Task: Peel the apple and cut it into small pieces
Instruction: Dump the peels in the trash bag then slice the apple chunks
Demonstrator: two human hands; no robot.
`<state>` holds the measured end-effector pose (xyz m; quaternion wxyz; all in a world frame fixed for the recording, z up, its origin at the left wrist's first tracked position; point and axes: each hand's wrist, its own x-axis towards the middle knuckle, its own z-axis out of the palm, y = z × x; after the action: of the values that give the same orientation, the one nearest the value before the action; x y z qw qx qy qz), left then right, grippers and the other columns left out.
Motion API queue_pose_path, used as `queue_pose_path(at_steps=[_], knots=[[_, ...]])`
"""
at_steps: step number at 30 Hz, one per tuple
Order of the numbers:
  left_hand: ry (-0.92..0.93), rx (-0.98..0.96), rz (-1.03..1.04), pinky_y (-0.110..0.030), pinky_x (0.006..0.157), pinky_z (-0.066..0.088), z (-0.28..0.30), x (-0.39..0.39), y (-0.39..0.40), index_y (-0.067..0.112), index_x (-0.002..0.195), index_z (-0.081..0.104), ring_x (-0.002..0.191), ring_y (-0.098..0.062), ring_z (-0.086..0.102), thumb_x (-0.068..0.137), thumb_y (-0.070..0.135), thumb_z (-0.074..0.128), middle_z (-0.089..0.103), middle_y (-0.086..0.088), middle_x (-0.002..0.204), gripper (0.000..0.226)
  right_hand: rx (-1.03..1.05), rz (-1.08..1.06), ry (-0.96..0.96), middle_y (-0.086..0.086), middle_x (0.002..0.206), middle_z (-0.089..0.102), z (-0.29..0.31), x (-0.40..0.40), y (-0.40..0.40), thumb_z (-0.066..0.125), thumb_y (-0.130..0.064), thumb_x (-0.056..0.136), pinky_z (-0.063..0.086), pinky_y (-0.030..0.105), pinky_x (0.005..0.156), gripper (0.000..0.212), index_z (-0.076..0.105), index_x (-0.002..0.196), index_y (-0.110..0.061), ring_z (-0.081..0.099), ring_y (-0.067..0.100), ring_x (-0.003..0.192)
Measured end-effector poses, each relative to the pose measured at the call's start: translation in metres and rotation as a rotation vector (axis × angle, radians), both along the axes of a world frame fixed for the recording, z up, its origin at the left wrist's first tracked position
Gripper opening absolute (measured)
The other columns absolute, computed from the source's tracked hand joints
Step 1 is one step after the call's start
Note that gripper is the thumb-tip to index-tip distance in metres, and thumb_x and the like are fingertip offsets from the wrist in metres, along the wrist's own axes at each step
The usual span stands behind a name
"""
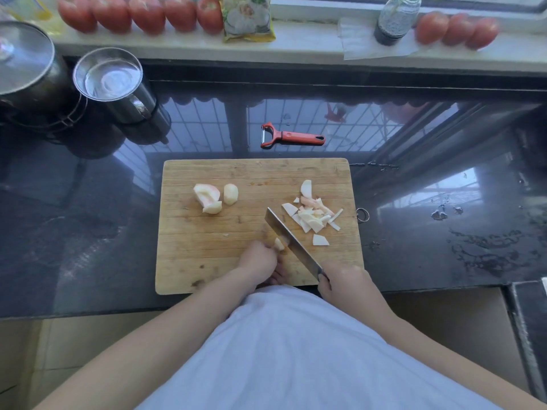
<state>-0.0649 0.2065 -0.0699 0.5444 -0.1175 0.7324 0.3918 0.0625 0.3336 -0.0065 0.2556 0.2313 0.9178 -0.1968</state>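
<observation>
A wooden cutting board [207, 250] lies on the dark counter. My left hand [257, 260] pinches a small peeled apple piece [278, 244] against the board. My right hand [344, 284] grips the handle of a broad knife [288, 239], whose blade rests right beside that piece. A heap of cut apple pieces [313, 216] lies on the board's right side. Peeled apple chunks [214, 198] sit at the upper left of the board.
A red peeler [291, 137] lies on the counter behind the board. A steel cup of water [111, 79] and a lidded pot [26, 66] stand at the back left. Tomatoes [142, 13], a packet [248, 17] and a bottle [395, 20] line the sill.
</observation>
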Motion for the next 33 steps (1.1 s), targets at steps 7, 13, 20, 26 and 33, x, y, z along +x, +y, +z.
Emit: queue_pose_path(at_steps=[7, 13, 20, 26, 33], knots=[[0.050, -0.020, -0.033, -0.026, 0.045, 0.051, 0.002, 0.000, 0.000, -0.003, 0.103, 0.067, 0.050, -0.025, 0.064, 0.106, 0.030, 0.049, 0.070, -0.012, 0.062, 0.038, 0.021, 0.068, 0.014, 0.010, 0.078, 0.064, 0.002, 0.003, -0.002, 0.047, -0.013, 0.092, 0.053, 0.042, 0.065, 0.009, 0.053, 0.085, -0.015, 0.060, 0.035, 0.072], [0.142, -0.029, -0.162, -0.019, 0.039, 0.046, 0.007, -0.001, 0.003, 0.004, 0.103, 0.066, 0.043, -0.016, 0.063, 0.108, 0.037, 0.044, 0.069, -0.007, 0.061, 0.040, 0.013, 0.047, -0.037, 0.009, 0.085, 0.066, 0.005, 0.005, -0.001, 0.046, -0.016, 0.095, 0.055, 0.041, 0.069, 0.010, 0.055, 0.099, -0.019, 0.062, 0.030, 0.078], [0.124, -0.013, -0.152, -0.017, 0.036, 0.044, 0.009, 0.003, 0.006, 0.001, 0.111, 0.065, 0.040, -0.012, 0.062, 0.111, 0.032, 0.040, 0.068, -0.005, 0.058, 0.041, 0.053, 0.076, -0.038, 0.007, 0.090, 0.067, 0.009, 0.012, 0.001, 0.042, -0.020, 0.096, 0.052, 0.037, 0.071, 0.016, 0.057, 0.102, -0.016, 0.062, 0.030, 0.081], [0.163, 0.011, -0.162, -0.008, 0.036, 0.037, 0.016, 0.004, 0.006, -0.001, 0.112, 0.066, 0.034, 0.008, 0.053, 0.111, 0.025, 0.040, 0.062, 0.001, 0.068, 0.036, 0.094, 0.119, -0.092, 0.004, 0.092, 0.066, 0.008, 0.018, 0.005, 0.041, -0.025, 0.099, 0.040, 0.032, 0.064, 0.017, 0.055, 0.103, -0.016, 0.063, 0.028, 0.085], [0.167, 0.021, -0.180, -0.008, 0.037, 0.037, 0.017, 0.003, 0.006, -0.004, 0.111, 0.066, 0.034, 0.008, 0.052, 0.111, 0.021, 0.038, 0.062, 0.000, 0.068, 0.038, 0.096, 0.104, 0.016, 0.005, 0.068, 0.061, 0.001, 0.033, 0.009, 0.051, -0.017, 0.089, 0.052, 0.041, 0.056, 0.009, 0.058, 0.083, -0.014, 0.061, 0.036, 0.061]])
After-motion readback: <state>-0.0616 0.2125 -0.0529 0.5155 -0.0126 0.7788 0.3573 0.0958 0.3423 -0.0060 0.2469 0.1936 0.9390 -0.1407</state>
